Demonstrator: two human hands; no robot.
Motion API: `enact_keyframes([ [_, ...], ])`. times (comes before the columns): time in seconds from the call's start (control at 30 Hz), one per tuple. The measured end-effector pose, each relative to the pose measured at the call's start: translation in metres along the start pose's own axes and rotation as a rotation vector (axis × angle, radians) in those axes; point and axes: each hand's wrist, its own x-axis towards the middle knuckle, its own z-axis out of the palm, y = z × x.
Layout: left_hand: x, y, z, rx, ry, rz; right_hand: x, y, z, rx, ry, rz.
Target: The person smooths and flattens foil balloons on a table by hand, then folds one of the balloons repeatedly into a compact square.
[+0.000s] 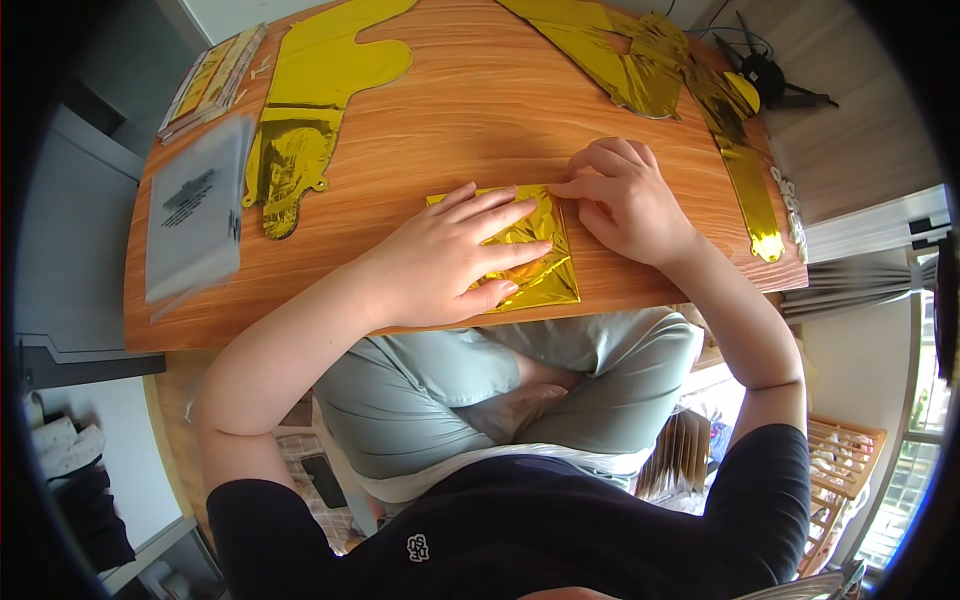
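- left hand (pixel 455 258) flat, fingers spread, pressing on folded gold foil balloon (pixel 530 262) near front edge of wooden bench (pixel 460 120)
- right hand (pixel 620 195) curled, fingertips pinching balloon's top right edge
- more flat gold foil balloons (pixel 310 100) and a clear plastic bag (pixel 195 215) lie further left

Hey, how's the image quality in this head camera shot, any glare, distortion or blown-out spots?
Head view: fisheye bends the wooden table edges, with black corners at the rim; the folded gold foil under the left hand and right hand throws bright glints, as do the flat gold foil balloons; the window area at lower right is overexposed; hands and foil are sharp.
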Motion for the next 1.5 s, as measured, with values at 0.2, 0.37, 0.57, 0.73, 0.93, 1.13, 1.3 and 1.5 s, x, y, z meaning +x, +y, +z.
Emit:
enact_keyframes([
  [0.2,0.000,-0.002,0.002,0.000,0.002,0.002,0.000,-0.006,-0.010,0.047,-0.005,0.064],
  [0.37,0.000,-0.001,0.003,0.003,0.005,0.003,-0.006,-0.015,-0.004,0.006,-0.050,0.093],
  [0.57,-0.001,0.000,0.004,-0.012,0.003,0.003,-0.009,-0.033,0.002,-0.014,0.009,0.106],
  [0.73,-0.001,-0.004,0.003,-0.021,0.009,0.009,-0.029,-0.073,0.007,0.078,0.065,-0.187],
  [0.93,0.001,-0.006,0.002,-0.016,0.002,-0.014,-0.041,-0.091,0.017,0.067,0.143,-0.130],
  [1.13,0.003,-0.009,0.004,-0.122,0.024,-0.057,-0.048,-0.090,0.032,-0.029,0.185,-0.176],
  [1.3,0.004,-0.009,0.002,-0.161,-0.014,-0.095,-0.053,-0.092,0.034,-0.025,0.203,-0.163],
  [1.5,0.010,-0.015,-0.014,-0.617,-0.128,-0.189,-0.055,-0.090,0.036,-0.041,0.229,-0.177],
])
